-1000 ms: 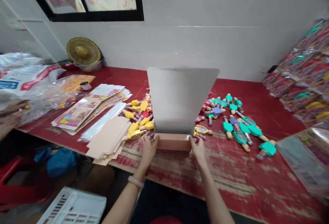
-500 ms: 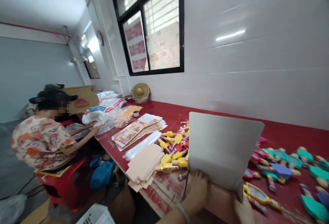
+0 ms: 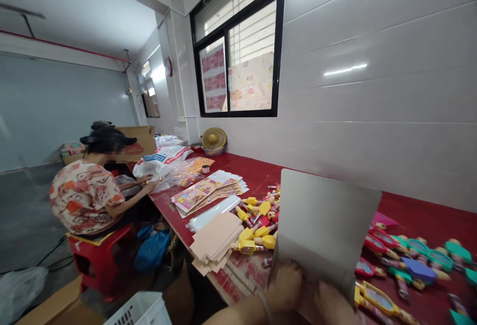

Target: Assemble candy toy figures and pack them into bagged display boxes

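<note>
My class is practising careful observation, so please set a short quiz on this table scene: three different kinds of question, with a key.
1. True or false: a pale band circles the wrist of the left hand.
2. What colour are the toys nearest the plain card stack? A green, B yellow, C purple.
3. Fill in: the left hand and right hand are at the ___ end of the grey panel.

Key: 1. True; 2. B; 3. lower.

Small-goods workshop. Worn red table (image 3: 257, 166); left of the left hand (image 3: 286, 285), stacked printed sheets (image 3: 203, 192) and heaped yellow pieces (image 3: 264, 208), seemingly plastic; farther left, seated co-worker (image 3: 84, 198), red stool (image 3: 112, 268), cardboard box (image 3: 144, 137).
</note>
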A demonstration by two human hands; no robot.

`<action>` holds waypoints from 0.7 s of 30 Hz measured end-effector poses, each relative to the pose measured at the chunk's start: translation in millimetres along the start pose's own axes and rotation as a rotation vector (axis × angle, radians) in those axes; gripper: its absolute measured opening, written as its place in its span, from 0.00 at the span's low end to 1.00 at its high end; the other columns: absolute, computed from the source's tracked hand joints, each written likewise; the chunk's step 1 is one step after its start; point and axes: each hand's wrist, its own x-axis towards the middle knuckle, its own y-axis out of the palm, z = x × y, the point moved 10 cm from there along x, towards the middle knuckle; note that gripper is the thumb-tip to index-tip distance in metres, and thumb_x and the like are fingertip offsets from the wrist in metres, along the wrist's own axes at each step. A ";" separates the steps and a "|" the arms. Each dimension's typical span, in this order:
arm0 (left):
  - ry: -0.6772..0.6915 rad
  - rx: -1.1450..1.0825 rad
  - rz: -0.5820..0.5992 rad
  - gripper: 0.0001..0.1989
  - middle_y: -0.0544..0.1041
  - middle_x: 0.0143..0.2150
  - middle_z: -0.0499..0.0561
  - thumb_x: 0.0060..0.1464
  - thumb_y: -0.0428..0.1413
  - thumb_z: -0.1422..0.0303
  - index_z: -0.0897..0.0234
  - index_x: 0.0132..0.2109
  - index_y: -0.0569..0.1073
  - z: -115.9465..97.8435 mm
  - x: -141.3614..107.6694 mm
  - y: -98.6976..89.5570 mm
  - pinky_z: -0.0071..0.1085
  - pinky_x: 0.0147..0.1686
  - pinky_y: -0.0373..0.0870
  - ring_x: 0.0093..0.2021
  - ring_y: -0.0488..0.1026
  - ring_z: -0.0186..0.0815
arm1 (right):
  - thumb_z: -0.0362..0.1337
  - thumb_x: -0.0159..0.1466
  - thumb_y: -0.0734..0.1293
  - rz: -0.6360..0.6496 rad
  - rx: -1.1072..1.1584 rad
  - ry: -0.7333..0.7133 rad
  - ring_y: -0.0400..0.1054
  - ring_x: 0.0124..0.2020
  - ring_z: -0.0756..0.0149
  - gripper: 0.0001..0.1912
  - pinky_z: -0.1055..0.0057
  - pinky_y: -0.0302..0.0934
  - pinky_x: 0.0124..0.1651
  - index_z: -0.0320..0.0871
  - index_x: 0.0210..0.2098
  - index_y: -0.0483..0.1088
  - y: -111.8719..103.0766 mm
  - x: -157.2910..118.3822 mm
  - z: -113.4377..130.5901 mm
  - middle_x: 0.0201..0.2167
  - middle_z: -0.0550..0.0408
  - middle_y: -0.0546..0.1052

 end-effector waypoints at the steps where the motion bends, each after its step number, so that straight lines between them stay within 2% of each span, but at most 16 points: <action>1: -0.024 -0.008 -0.030 0.19 0.75 0.51 0.63 0.58 0.45 0.70 0.64 0.50 0.76 1.5 0.1 -3.3 0.47 0.53 0.67 0.55 0.70 0.51 | 0.35 0.55 0.61 -0.007 -0.012 -0.039 0.75 0.33 0.50 0.10 0.59 0.67 0.37 0.46 0.27 0.74 -12.0 9.4 9.1 0.30 0.42 0.78; 3: -0.069 -0.015 -0.071 0.19 0.73 0.55 0.63 0.60 0.44 0.70 0.65 0.53 0.74 4.6 -1.5 -1.1 0.47 0.55 0.65 0.57 0.68 0.50 | 0.36 0.60 0.58 -0.030 -0.039 -0.101 0.75 0.40 0.51 0.14 0.59 0.67 0.42 0.45 0.36 0.75 -30.6 21.7 23.3 0.39 0.42 0.79; 5: -0.114 0.009 -0.094 0.18 0.73 0.55 0.62 0.59 0.48 0.67 0.65 0.53 0.74 7.9 -5.4 7.5 0.47 0.57 0.64 0.56 0.68 0.50 | 0.35 0.62 0.57 -0.026 -0.102 -0.102 0.75 0.41 0.51 0.15 0.60 0.66 0.43 0.45 0.40 0.75 -33.7 20.4 29.6 0.43 0.43 0.79; 9: -0.202 0.099 -0.104 0.15 0.76 0.51 0.61 0.61 0.50 0.67 0.66 0.48 0.77 11.7 -17.5 19.3 0.47 0.57 0.64 0.54 0.70 0.50 | 0.27 0.60 0.58 0.213 -0.248 -0.019 0.75 0.40 0.49 0.14 0.60 0.65 0.42 0.41 0.34 0.76 -1.9 -13.6 36.2 0.38 0.39 0.80; 11: -0.192 0.089 -0.107 0.15 0.75 0.53 0.61 0.62 0.48 0.69 0.65 0.50 0.76 9.2 -21.3 19.5 0.46 0.58 0.62 0.56 0.68 0.49 | 0.25 0.61 0.58 0.301 -0.238 0.018 0.75 0.41 0.49 0.15 0.60 0.65 0.43 0.38 0.36 0.77 3.6 -25.0 42.0 0.38 0.37 0.80; 13: -0.177 0.072 -0.120 0.17 0.72 0.57 0.61 0.64 0.46 0.71 0.66 0.54 0.74 8.2 -22.3 17.9 0.46 0.60 0.59 0.59 0.65 0.48 | 0.29 0.66 0.58 0.357 -0.224 0.059 0.75 0.35 0.55 0.15 0.65 0.64 0.40 0.41 0.35 0.76 1.7 -23.6 42.6 0.32 0.43 0.79; 14: -0.169 0.065 -0.127 0.18 0.70 0.59 0.61 0.64 0.45 0.71 0.66 0.56 0.72 8.0 -22.0 17.3 0.46 0.62 0.56 0.61 0.63 0.48 | 0.31 0.68 0.57 0.368 -0.221 0.073 0.74 0.38 0.56 0.15 0.65 0.63 0.42 0.42 0.37 0.76 -0.4 -20.0 40.8 0.35 0.44 0.79; 17: -0.150 0.054 -0.137 0.18 0.68 0.60 0.60 0.65 0.45 0.71 0.64 0.58 0.70 7.2 -21.6 16.4 0.46 0.63 0.53 0.61 0.61 0.48 | 0.34 0.71 0.54 0.296 -0.207 0.098 0.71 0.48 0.55 0.17 0.63 0.61 0.52 0.41 0.46 0.74 -7.9 -12.8 32.3 0.44 0.44 0.78; 21: -0.126 0.145 -0.206 0.17 0.71 0.57 0.59 0.64 0.47 0.71 0.63 0.55 0.73 -0.3 -23.9 9.6 0.49 0.60 0.56 0.58 0.64 0.50 | 0.29 0.69 0.56 0.255 -0.247 0.143 0.69 0.51 0.49 0.17 0.55 0.59 0.58 0.33 0.48 0.74 9.6 -34.5 19.4 0.47 0.36 0.77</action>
